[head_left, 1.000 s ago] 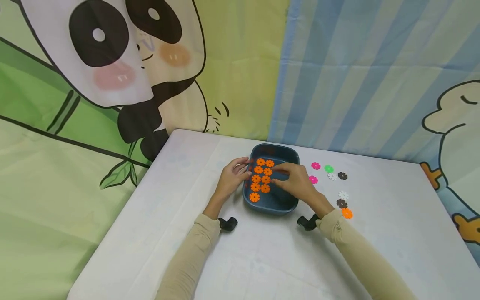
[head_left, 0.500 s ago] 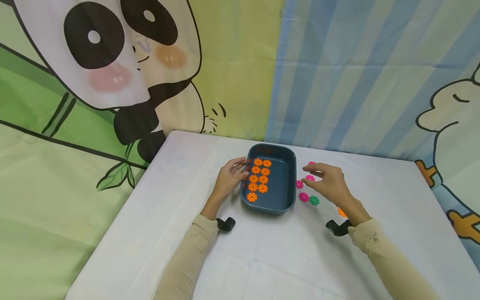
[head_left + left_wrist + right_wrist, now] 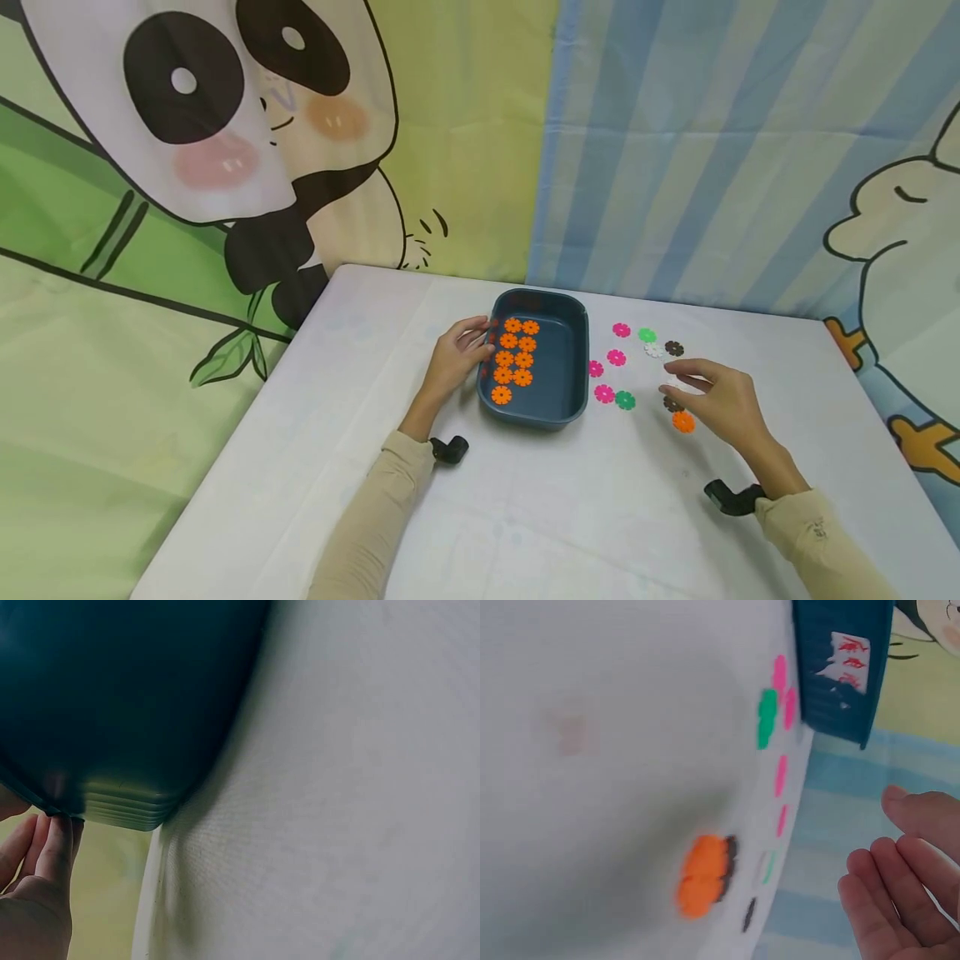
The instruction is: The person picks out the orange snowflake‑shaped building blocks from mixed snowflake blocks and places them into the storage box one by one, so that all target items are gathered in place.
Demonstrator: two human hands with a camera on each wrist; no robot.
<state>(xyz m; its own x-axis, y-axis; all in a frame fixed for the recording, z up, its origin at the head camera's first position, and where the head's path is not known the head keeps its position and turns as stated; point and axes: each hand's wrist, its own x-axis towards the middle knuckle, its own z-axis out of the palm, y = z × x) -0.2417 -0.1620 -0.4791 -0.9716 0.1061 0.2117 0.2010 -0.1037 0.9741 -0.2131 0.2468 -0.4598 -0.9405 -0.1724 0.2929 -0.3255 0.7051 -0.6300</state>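
A dark blue plastic tub stands on the table, with several orange flower-shaped discs in two columns along its left side. My left hand pinches the tub's left rim; in the left wrist view its fingers meet the rim of the tub. To the right of the tub, my right hand hovers over the loose discs, thumb and fingers apart with nothing between them. Beneath it lie an orange disc and a brown disc, partly covered by the fingertips.
Several pink discs, a dark green disc, a light green disc, a white disc and another brown disc lie right of the tub. A printed curtain hangs behind the table.
My right hand has moved out of the tub and rightward over the loose discs, uncovering pink and green ones. The left hand has stayed at the rim.
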